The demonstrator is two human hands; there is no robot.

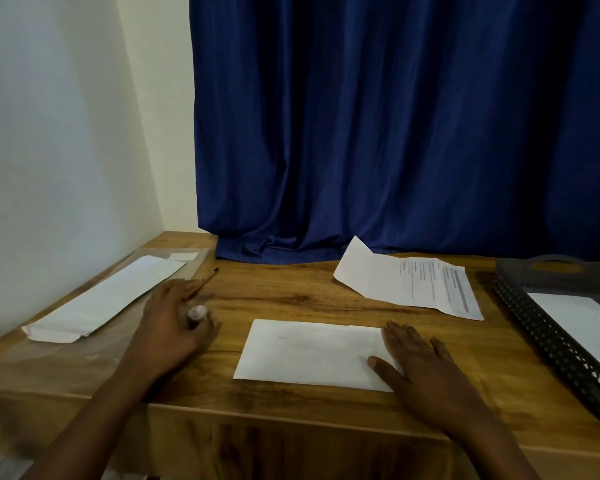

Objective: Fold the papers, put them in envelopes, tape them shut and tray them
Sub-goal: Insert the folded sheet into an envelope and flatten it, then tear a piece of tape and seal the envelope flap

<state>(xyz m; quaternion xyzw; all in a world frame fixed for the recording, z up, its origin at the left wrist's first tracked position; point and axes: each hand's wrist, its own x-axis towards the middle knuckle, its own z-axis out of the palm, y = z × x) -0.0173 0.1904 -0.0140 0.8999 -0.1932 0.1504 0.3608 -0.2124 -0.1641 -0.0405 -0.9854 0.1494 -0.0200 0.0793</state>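
Observation:
A white envelope lies flat near the front edge of the wooden table. My right hand presses on its right end with straight, spread fingers. My left hand is to the left of the envelope, its fingers curled round a small cylinder with a pale end; I cannot tell what the cylinder is. A printed sheet of paper with one corner turned up lies at the back right. A black perforated tray at the right edge holds a white envelope.
A stack of white envelopes lies on a clear plastic sleeve at the left, beside the white wall. A thin dark pencil or pen lies just beyond my left hand. A blue curtain hangs onto the table's back edge.

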